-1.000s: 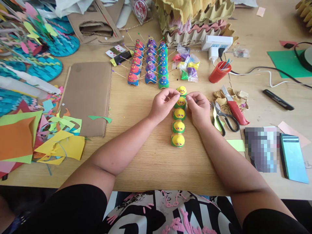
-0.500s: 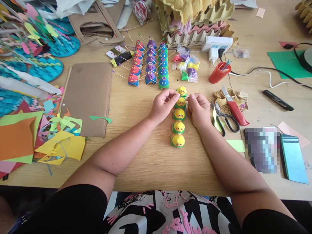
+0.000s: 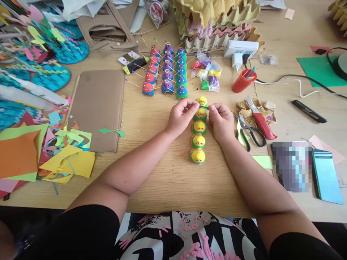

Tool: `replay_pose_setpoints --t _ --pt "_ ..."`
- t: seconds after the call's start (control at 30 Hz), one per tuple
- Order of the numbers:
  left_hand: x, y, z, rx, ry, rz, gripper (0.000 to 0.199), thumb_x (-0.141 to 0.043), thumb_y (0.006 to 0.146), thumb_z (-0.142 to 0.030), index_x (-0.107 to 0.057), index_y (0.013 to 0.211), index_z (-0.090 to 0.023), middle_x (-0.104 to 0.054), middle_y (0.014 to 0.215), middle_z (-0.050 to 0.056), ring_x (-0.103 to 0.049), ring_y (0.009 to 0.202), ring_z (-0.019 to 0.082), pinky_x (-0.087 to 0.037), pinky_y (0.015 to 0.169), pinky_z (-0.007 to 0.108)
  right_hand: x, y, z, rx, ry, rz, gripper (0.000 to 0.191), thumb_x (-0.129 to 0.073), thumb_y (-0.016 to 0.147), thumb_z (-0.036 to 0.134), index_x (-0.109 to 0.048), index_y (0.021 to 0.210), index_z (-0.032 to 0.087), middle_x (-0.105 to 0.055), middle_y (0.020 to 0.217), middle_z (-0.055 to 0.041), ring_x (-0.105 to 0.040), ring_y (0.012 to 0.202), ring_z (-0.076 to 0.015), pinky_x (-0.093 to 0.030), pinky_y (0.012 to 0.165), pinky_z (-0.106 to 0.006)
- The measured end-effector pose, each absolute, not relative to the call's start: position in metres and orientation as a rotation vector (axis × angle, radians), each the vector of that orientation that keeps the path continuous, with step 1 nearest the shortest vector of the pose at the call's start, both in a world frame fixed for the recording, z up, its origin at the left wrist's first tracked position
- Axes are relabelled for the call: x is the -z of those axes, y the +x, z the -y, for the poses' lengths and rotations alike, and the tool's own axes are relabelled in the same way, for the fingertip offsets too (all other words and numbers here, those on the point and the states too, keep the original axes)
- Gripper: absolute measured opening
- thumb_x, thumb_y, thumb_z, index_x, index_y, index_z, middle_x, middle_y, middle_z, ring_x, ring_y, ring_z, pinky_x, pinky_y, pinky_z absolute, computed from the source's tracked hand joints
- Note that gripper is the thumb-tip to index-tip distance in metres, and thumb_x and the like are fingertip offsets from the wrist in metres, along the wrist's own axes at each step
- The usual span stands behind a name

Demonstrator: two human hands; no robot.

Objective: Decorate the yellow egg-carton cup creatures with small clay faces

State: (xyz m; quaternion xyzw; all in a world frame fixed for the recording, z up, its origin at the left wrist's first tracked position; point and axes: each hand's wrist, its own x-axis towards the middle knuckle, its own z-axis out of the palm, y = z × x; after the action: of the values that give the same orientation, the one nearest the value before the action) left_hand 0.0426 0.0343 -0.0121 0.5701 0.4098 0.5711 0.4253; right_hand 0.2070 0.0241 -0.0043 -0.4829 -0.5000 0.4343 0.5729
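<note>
Several yellow-and-green domed figures with small faces [image 3: 198,141] stand in a column at mid-table. Near the top of that column my left hand [image 3: 182,116] pinches one end of a thin dark stick [image 3: 204,107]. The other end is between the thumb and fingers of my right hand [image 3: 222,121], just right of the figures. The stick lies level across the gap between both fingertips. Behind my hands are columns of red [image 3: 148,87], purple [image 3: 167,86] and blue-green figures [image 3: 181,90], with thin sticks poking out from them.
Brown cardboard [image 3: 94,108] and paper scraps [image 3: 73,162] lie left. On the right are scissors [image 3: 251,131], a red-handled knife [image 3: 262,122], a red cup of sticks [image 3: 244,81] and a power strip [image 3: 241,48]. Egg trays [image 3: 217,18] are stacked behind.
My right hand has shifted very slightly left, closer to my left hand, and less of the stick shows between them. The figures have not visibly moved.
</note>
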Motion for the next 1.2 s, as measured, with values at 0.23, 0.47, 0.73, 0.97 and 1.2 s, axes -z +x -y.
replay_pose_setpoints --t 0.23,0.47,0.73,0.97,1.2 --pt "0.0106 0.0431 -0.0369 -1.485 1.350 -0.983 0.050 -0.075 0.087 -0.071 -0.071 0.095 -0.023 -0.077 0.093 0.002 -0.072 0.088 0.014 -0.057 0.086 0.029 0.0020 0.2074 -0.0238 -1.065 -1.111 1.167 0.063 -0.062 0.084 0.088 -0.066 0.085 0.025 -0.037 0.054 0.0078 -0.031 0.047 -0.0093 -0.025 0.048 -0.027" --pt "0.0071 0.0420 -0.0369 -1.431 1.248 -0.960 0.045 -0.075 0.090 -0.067 -0.066 0.098 -0.023 -0.079 0.097 0.003 -0.078 0.098 0.017 -0.060 0.090 0.031 0.0052 0.2085 -0.0251 -1.053 -1.106 1.153 0.058 -0.072 0.080 0.083 -0.069 0.090 0.026 -0.041 0.060 0.0068 -0.036 0.052 -0.0098 -0.029 0.051 -0.027" --pt "0.0087 0.0414 -0.0385 -1.340 1.184 -0.947 0.040 -0.071 0.095 -0.064 -0.064 0.103 -0.025 -0.081 0.101 0.003 -0.079 0.098 0.017 -0.061 0.085 0.031 0.0002 0.2075 -0.0224 -1.128 -1.126 1.164 0.064 -0.074 0.074 0.087 -0.069 0.077 0.024 -0.038 0.055 0.0069 -0.029 0.049 -0.0077 -0.020 0.049 -0.027" --pt "0.0034 0.0430 -0.0327 -1.322 1.274 -0.840 0.044 -0.077 0.089 -0.066 -0.068 0.097 -0.024 -0.080 0.101 0.003 -0.078 0.104 0.018 -0.061 0.093 0.033 -0.0012 0.2076 -0.0207 -1.169 -1.125 1.160 0.063 -0.075 0.075 0.085 -0.069 0.078 0.023 -0.037 0.056 0.0066 -0.030 0.048 -0.0073 -0.019 0.045 -0.027" --pt "0.0043 0.0411 -0.0309 -1.314 1.359 -0.826 0.047 -0.081 0.083 -0.068 -0.073 0.095 -0.024 -0.077 0.096 0.001 -0.074 0.093 0.015 -0.059 0.090 0.030 -0.0017 0.2061 -0.0224 -1.175 -1.101 1.093 0.063 -0.083 0.067 0.083 -0.067 0.079 0.024 -0.040 0.055 0.0082 -0.029 0.047 -0.0066 -0.022 0.045 -0.026"
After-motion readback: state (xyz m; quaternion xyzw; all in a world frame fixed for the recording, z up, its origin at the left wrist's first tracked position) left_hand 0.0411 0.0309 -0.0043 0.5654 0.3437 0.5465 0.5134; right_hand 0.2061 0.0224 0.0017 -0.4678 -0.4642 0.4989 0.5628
